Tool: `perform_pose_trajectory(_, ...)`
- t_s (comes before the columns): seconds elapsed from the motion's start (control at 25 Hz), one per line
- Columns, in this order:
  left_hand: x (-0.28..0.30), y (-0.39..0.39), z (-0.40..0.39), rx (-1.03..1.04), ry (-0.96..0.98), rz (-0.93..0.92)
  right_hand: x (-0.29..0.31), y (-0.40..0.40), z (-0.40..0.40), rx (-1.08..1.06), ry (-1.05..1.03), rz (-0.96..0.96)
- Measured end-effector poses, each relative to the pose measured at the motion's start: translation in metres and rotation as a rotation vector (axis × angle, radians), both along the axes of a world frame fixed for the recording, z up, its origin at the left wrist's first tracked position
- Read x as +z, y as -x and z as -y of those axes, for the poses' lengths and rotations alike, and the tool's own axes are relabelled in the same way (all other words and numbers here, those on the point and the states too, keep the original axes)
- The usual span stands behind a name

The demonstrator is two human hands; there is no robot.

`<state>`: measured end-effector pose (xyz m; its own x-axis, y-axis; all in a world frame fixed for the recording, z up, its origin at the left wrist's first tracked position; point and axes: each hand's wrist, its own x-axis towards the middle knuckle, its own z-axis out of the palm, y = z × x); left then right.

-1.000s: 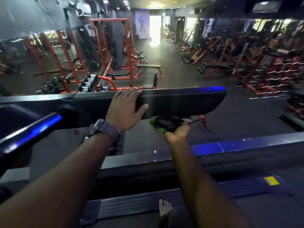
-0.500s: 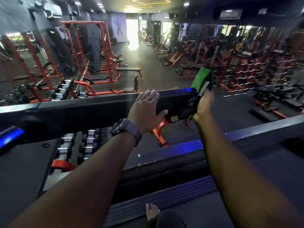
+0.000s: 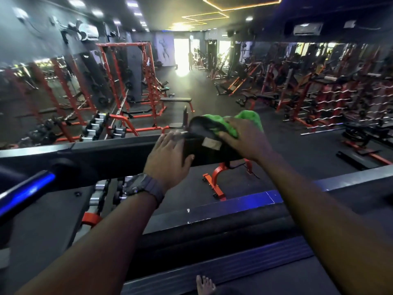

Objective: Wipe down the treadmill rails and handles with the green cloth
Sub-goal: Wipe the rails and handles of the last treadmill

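A long black treadmill rail (image 3: 110,155) runs across the view from the left to its free end in the middle. My left hand (image 3: 168,155), with a watch on its wrist, rests on the rail with fingers over the top edge and thumb on the near face. My right hand (image 3: 244,139) presses the green cloth (image 3: 228,122) over the rail's end. A dark part of the cloth hangs folded on the left side. A shiny handle bar (image 3: 25,191) lit blue sticks out at the lower left.
The treadmill's side step (image 3: 234,204) and belt lie below, with my bare foot (image 3: 205,285) at the bottom edge. Beyond the rail stand a dumbbell rack (image 3: 100,128), red squat racks (image 3: 136,86), a red bench frame (image 3: 217,179) and barbell racks (image 3: 331,101) on the right.
My right hand has lifted the cloth from under the rail, round its end, and onto the top of the end. My left hand stays on the rail.
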<state>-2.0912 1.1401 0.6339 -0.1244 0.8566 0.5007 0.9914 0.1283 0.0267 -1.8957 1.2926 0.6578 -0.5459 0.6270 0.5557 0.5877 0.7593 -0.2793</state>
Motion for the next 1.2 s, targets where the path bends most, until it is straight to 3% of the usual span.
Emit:
perform_pose_trajectory(0.08,0.001,-0.007,-0.003,0.047,0.042,0.052,0.002,-0.002,-0.006,-0.248,0.009,-0.036)
perform_pose_trajectory(0.12,0.001,-0.015,-0.007,0.092,0.05,0.058,-0.001,0.011,-0.001,-0.275,-0.039,0.007)
perform_pose_trajectory(0.24,0.002,-0.038,-0.028,0.279,0.088,0.042,-0.001,0.053,0.011,0.001,-0.096,0.14)
perform_pose_trajectory(0.4,-0.013,-0.042,-0.046,0.321,-0.112,0.078,0.034,0.075,-0.043,0.086,0.215,0.495)
perform_pose_trajectory(0.48,-0.017,-0.039,-0.049,0.278,-0.191,0.076,0.028,0.083,-0.047,0.098,0.178,0.467)
perform_pose_trajectory(0.6,-0.014,-0.038,-0.04,0.262,-0.17,0.064,0.03,0.05,-0.005,0.216,0.053,0.25)
perform_pose_trajectory(0.84,0.009,-0.055,-0.038,0.359,0.053,0.133,0.063,0.081,-0.038,0.272,0.401,0.606)
perform_pose_trajectory(0.96,0.026,-0.069,-0.049,0.466,0.109,0.224,0.066,0.047,-0.058,0.398,0.365,0.519)
perform_pose_trajectory(1.08,0.038,-0.099,-0.07,0.546,0.184,0.328,0.069,0.018,-0.078,0.336,0.42,0.589)
perform_pose_trajectory(1.2,0.036,-0.135,-0.095,0.582,0.141,0.462,0.072,0.053,-0.08,0.391,0.538,0.701)
